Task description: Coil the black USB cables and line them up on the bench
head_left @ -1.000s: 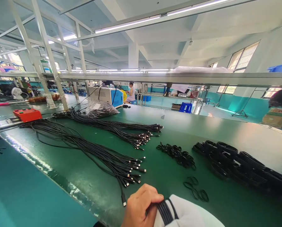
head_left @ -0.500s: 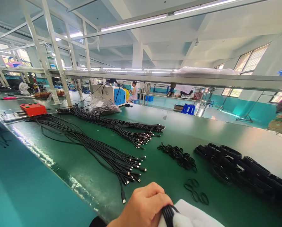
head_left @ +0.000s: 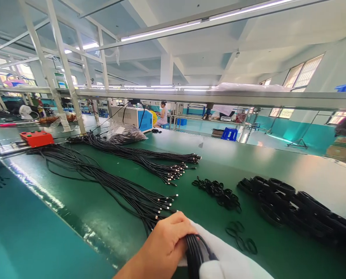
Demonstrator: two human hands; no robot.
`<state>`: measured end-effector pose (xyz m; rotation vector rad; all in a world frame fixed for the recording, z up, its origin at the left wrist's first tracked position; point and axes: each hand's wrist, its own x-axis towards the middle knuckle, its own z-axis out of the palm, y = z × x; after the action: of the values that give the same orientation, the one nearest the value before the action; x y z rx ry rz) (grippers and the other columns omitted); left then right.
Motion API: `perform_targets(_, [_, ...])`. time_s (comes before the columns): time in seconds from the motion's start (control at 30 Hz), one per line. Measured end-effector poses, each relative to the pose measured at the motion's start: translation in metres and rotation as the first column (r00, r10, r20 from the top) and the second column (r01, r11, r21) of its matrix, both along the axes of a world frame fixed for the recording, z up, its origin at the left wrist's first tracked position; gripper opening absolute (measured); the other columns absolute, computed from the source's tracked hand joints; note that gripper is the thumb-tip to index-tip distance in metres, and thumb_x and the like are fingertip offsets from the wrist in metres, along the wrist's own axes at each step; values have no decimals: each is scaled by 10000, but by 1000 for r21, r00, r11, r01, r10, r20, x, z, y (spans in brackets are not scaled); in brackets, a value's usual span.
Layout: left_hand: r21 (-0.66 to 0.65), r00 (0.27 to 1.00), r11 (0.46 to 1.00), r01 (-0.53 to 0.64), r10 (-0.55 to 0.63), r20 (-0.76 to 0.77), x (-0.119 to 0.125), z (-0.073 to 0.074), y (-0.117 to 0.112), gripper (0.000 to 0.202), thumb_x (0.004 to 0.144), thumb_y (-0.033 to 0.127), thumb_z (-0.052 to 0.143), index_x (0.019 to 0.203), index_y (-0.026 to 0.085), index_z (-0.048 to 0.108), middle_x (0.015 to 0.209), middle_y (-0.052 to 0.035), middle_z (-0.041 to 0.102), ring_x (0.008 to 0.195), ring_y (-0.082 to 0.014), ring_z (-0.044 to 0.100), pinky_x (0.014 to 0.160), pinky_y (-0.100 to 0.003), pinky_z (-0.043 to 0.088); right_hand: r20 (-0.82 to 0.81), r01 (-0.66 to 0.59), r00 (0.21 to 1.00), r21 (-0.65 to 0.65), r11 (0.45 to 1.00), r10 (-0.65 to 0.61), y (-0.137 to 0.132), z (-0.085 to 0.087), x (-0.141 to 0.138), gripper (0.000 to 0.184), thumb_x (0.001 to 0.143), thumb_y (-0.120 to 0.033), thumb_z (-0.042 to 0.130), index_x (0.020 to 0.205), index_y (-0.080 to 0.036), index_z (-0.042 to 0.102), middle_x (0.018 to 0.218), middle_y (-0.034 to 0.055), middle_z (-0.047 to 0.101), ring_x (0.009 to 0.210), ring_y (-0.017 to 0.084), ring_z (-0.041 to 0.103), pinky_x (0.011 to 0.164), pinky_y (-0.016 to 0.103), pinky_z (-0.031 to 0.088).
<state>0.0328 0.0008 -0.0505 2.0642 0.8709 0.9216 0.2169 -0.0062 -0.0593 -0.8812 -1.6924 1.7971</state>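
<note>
At the lower middle, a coiled black cable point(head_left: 193, 254) is held in front of me, its loops lying side by side. My left hand point(head_left: 167, 241) is closed around the coil from the left. My right hand point(head_left: 233, 260), in a white glove, grips the same coil from the right, its thumb in front of the loops. A cable end with a dark connector sticks out between the hands. Just beyond my left hand lie the connector ends of a bundle of straight black cables point(head_left: 114, 186), partly covered by that hand. Loose black bands point(head_left: 241, 236) rest right of the glove.
On the green table point(head_left: 219, 155) lie a second cable bundle point(head_left: 143, 155), a pile of small black bands point(head_left: 217, 190) and many coiled cables point(head_left: 286, 201). A red control box point(head_left: 37, 138), a plastic bag point(head_left: 124, 133) and a blue-white machine point(head_left: 136, 118) stand farther back. A person point(head_left: 162, 114) sits beyond.
Both hands have moved up and slightly left with the coiled cable, so more of the coil and white glove shows. My left hand now covers some connector ends of the near bundle.
</note>
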Motion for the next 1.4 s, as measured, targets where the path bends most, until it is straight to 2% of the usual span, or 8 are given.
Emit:
perform_targets(0.17, [-26, 999, 999, -38, 37, -12, -2, -1, 2, 312, 814, 76, 404, 864, 200, 685, 854, -28, 597, 779, -146, 568, 717, -223, 438, -76, 26, 997, -18, 1000, -27, 6, 9, -17, 429, 735, -333, 696, 1106, -155, 574, 978, 52, 618, 792, 178, 599, 713, 348, 521])
perform_targets(0.43, [-176, 973, 957, -229, 223, -52, 1, 2, 4, 321, 726, 94, 487, 987, 221, 624, 806, 10, 602, 729, -146, 553, 661, -241, 436, -245, 39, 962, -312, 949, -120, -3, 1, -23, 478, 622, -306, 702, 1052, -114, 620, 822, 96, 651, 686, 174, 646, 574, 237, 527])
perform_targets(0.7, [-607, 973, 777, -169, 228, 21, 12, 9, 10, 190, 630, 152, 540, 817, 182, 552, 597, 76, 498, 435, -91, 462, 402, -200, 364, -254, 51, 956, -341, 939, -145, 1, -2, -23, 363, 618, -298, 751, 910, -108, 651, 837, 81, 606, 750, 175, 612, 571, 274, 564])
perform_targets(0.83, [-386, 936, 854, -349, 295, -192, 16, 9, 9, 139, 645, 114, 521, 746, 197, 568, 576, 61, 525, 523, -111, 473, 483, -210, 333, -294, 65, 936, -393, 917, -192, 2, -13, -26, 377, 638, -307, 764, 916, -76, 657, 797, 103, 633, 751, 193, 636, 573, 283, 570])
perform_targets(0.93, [-196, 931, 921, -335, 293, -218, 16, 7, 10, 175, 635, 77, 503, 699, 202, 607, 670, 41, 531, 588, -112, 464, 525, -216, 320, -344, 29, 920, -419, 908, -188, 0, -20, -29, 357, 659, -310, 763, 887, -56, 656, 806, 121, 640, 687, 193, 649, 534, 295, 573])
perform_targets(1.1, [-181, 964, 947, -264, 252, -86, 17, -3, 17, 201, 643, 50, 476, 636, 180, 630, 702, 27, 502, 617, -108, 488, 552, -214, 353, -380, 10, 908, -407, 913, -179, 1, -26, -30, 352, 685, -324, 747, 888, -57, 642, 784, 115, 640, 612, 179, 643, 454, 262, 548])
perform_targets(1.27, [-157, 970, 957, -244, 237, -60, 5, -10, 11, 312, 672, 61, 518, 915, 212, 643, 877, 5, 562, 785, -152, 523, 702, -255, 402, -402, 80, 860, -502, 861, -314, 8, -29, -27, 330, 687, -328, 755, 878, -96, 619, 682, 43, 605, 610, 131, 596, 538, 256, 521])
perform_targets(1.4, [-148, 971, 968, -205, 182, -153, 0, -19, -6, 143, 652, 70, 616, 728, 187, 582, 786, 7, 549, 798, -178, 496, 738, -289, 380, -456, 128, 805, -491, 861, -380, 9, -30, -31, 262, 712, -308, 739, 836, -122, 602, 680, 6, 575, 634, 120, 565, 605, 270, 486])
